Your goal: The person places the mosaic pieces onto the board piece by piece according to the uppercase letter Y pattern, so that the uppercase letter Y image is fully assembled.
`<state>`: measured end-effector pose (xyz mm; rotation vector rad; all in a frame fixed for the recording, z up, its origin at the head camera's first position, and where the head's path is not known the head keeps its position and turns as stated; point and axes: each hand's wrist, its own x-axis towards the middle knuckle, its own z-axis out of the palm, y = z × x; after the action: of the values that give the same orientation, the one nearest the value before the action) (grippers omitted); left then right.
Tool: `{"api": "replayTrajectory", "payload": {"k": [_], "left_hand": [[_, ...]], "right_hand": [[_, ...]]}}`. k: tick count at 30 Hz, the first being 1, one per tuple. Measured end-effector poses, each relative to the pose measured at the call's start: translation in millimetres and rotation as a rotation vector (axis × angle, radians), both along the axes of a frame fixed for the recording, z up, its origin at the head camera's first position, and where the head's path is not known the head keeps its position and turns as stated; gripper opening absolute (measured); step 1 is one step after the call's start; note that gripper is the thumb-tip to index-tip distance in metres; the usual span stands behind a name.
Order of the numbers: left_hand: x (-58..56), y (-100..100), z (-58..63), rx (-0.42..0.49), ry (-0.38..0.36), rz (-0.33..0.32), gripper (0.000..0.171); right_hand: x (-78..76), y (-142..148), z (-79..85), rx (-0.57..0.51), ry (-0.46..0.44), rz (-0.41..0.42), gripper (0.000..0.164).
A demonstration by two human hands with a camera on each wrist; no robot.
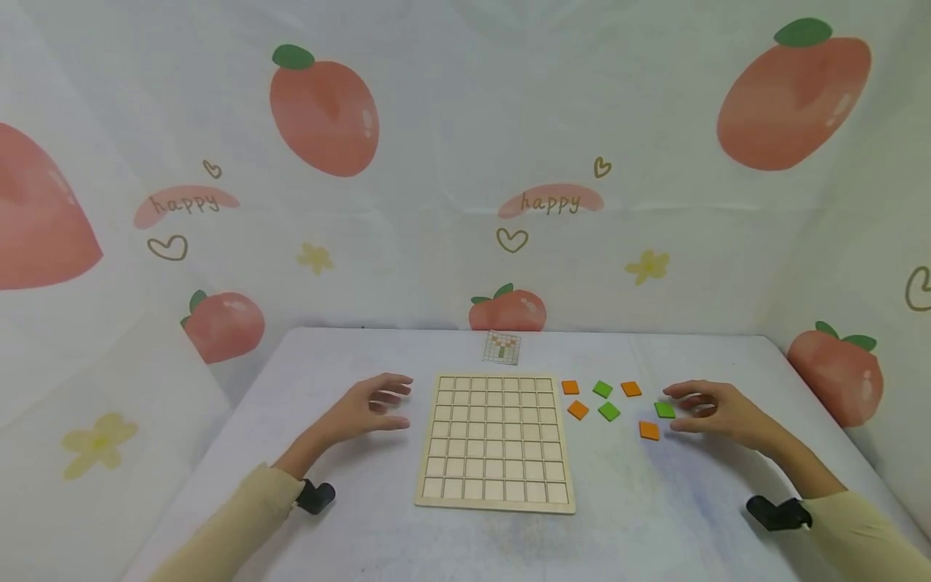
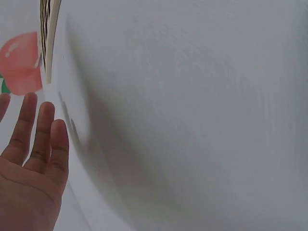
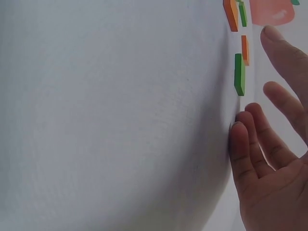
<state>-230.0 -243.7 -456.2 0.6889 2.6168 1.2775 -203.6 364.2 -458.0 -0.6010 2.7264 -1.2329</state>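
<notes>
A pale wooden grid board point(image 1: 494, 440) lies on the white table, its square cells bare. To its right are several small square tiles, among them an orange tile point(image 1: 650, 430) and a green tile point(image 1: 608, 411). My left hand point(image 1: 364, 411) hovers left of the board with loosely bent fingers and nothing in them; the left wrist view shows its bare palm point(image 2: 31, 192). On the other side, my right hand point(image 1: 716, 414) is beside the rightmost green tile point(image 1: 665, 410), fingertips close to its edge. In the right wrist view its fingers point(image 3: 240, 149) are relaxed and hold nothing.
A small card with a coloured grid pattern point(image 1: 502, 347) lies at the table's back edge, behind the board. Behind the table point(image 1: 364, 525) hangs a white cloth point(image 1: 436, 121) printed with peaches, flowers and hearts. Black wrist cameras point(image 1: 316, 496) are strapped over the beige sleeves.
</notes>
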Motion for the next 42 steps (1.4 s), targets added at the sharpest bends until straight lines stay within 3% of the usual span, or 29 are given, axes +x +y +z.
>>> {"api": "replayTrajectory", "payload": {"k": [13, 20, 30, 42], "left_hand": [[-1.9, 20.4, -3.4, -0.019, 0.011, -0.021, 0.066], [-4.7, 28.7, -6.1, -0.039, 0.023, -0.026, 0.066], [-8.5, 42.2, -7.0, -0.077, 0.072, -0.046, 0.063], [-9.5, 46.1, -4.9, -0.122, 0.056, -0.013, 0.056]], "right_hand": [[-5.8, -7.4, -2.0, 0.004, -0.021, 0.006, 0.052], [-7.6, -9.7, -2.7, 0.056, -0.022, -0.022, 0.050], [-10.4, -10.7, -4.0, 0.099, -0.017, -0.025, 0.031], [-10.1, -15.0, -3.3, 0.027, -0.042, -0.001, 0.030]]}}
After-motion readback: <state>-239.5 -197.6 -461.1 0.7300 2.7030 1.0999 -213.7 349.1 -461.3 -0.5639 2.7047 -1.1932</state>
